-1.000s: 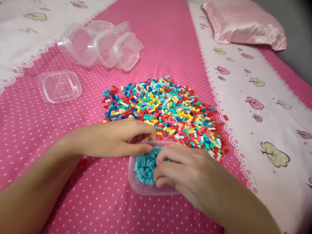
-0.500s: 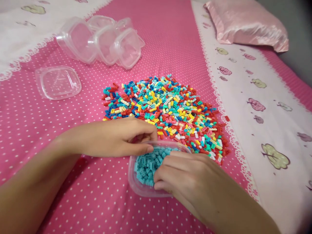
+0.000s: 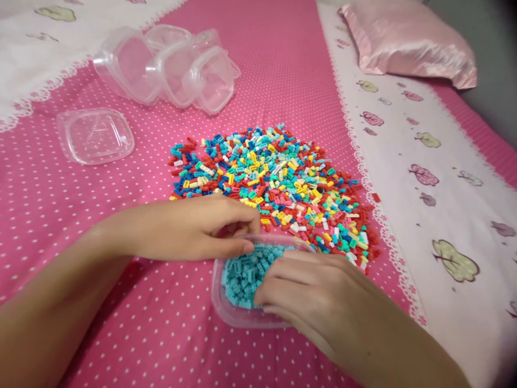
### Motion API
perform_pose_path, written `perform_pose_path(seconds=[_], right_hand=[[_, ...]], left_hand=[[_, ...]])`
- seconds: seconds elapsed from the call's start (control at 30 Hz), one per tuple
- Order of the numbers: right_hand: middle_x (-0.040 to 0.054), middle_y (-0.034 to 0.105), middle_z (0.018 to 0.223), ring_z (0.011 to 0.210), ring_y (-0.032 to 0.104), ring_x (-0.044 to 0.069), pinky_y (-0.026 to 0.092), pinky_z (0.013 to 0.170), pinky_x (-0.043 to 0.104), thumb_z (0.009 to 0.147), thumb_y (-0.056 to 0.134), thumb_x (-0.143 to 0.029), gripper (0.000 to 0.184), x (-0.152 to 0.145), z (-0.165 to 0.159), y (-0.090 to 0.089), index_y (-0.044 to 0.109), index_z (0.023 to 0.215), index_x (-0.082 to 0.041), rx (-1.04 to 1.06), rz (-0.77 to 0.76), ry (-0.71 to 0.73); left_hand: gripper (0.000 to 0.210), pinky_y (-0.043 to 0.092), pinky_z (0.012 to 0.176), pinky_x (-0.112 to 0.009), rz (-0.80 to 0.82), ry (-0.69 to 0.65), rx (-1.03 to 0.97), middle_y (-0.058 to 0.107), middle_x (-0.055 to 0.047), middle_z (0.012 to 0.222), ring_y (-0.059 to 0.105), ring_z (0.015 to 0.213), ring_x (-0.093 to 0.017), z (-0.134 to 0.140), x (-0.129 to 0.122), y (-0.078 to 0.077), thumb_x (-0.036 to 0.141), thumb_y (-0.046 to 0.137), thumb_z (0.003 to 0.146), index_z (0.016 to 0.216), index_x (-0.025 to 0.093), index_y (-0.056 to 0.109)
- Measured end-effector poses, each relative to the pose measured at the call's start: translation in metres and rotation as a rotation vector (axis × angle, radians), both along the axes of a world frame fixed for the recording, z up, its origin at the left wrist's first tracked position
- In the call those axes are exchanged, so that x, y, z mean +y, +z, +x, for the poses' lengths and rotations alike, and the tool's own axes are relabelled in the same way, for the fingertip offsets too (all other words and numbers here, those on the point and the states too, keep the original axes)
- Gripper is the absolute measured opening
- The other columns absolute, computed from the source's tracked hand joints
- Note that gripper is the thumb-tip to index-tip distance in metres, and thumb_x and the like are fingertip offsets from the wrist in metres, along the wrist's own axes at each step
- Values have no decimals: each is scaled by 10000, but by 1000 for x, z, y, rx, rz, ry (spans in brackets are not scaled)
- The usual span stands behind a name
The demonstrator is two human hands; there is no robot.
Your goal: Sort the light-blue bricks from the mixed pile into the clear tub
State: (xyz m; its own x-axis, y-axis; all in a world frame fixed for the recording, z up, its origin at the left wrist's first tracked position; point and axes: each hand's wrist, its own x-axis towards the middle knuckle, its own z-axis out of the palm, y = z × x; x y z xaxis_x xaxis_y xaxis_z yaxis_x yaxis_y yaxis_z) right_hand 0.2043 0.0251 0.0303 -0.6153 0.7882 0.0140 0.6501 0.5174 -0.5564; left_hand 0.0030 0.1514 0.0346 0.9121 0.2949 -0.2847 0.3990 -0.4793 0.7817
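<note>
A clear plastic container (image 3: pixel 220 310) of light-blue toy building bricks (image 3: pixel 244 280) stands in front of me on the bed. My left hand (image 3: pixel 210 226) grips its far-left rim, with the thumb over the edge and the fingers curled outside. Inside the container, my right hand (image 3: pixel 302 288) has its fingers bent down at the bricks on the right side. Its fingertips are partly hidden, so what they hold cannot be made out. Just beyond both hands spreads a pile of mixed-colour building bricks (image 3: pixel 274 172).
Several clear plastic containers (image 3: pixel 173 70) lie heaped at the back left. Nearer, a clear plastic lid (image 3: pixel 99 137) rests flat on the pink dotted bedsheet (image 3: pixel 169 323). A pink satin pillow (image 3: pixel 412 40) is at the back right.
My right hand has shifted very slightly within the container, fingers still bent at the light-blue bricks. The left hand keeps its place on the rim.
</note>
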Motion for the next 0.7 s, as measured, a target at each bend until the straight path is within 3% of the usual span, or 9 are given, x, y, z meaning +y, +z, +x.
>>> perform_pose_path(seconds=[0.13, 0.3, 0.4, 0.57, 0.7], right_hand=[[-18, 663, 845, 829, 622, 159, 464, 813, 316, 989, 540, -99, 226, 3, 3, 1, 689, 871, -220, 20, 40, 0], [-3, 631, 831, 796, 592, 152, 429, 657, 286, 996, 511, -95, 263, 5, -1, 0, 664, 809, -200, 25, 107, 0], [-2, 617, 816, 771, 574, 150, 418, 642, 289, 1004, 497, -99, 275, 6, -4, -1, 648, 794, -193, 22, 117, -3], [-8, 616, 825, 811, 582, 158, 436, 708, 288, 1011, 504, -125, 239, 5, 3, 4, 624, 825, -213, 30, 42, -14], [8, 621, 961, 953, 564, 174, 445, 825, 302, 1014, 485, -143, 138, 5, 8, 16, 570, 942, -224, 97, -28, -147]], left_hand=[[186, 414, 591, -224, 3, 8, 6, 632, 10, 807, 576, 697, -133, 0, 0, -2, 317, 506, 982, 893, 183, 602], [178, 410, 584, -230, -3, 10, -4, 637, 7, 805, 579, 696, -137, 0, 1, -3, 306, 510, 977, 897, 186, 613], [178, 405, 577, -233, -3, 12, -5, 636, 8, 800, 576, 687, -138, -1, 1, -3, 313, 515, 976, 902, 189, 618], [187, 408, 582, -233, 2, 11, -9, 622, 13, 789, 574, 691, -138, -1, 1, -4, 326, 511, 982, 904, 192, 616], [191, 405, 586, -230, 0, 12, -10, 622, 11, 801, 569, 694, -138, -1, 1, -4, 337, 512, 983, 909, 190, 609]])
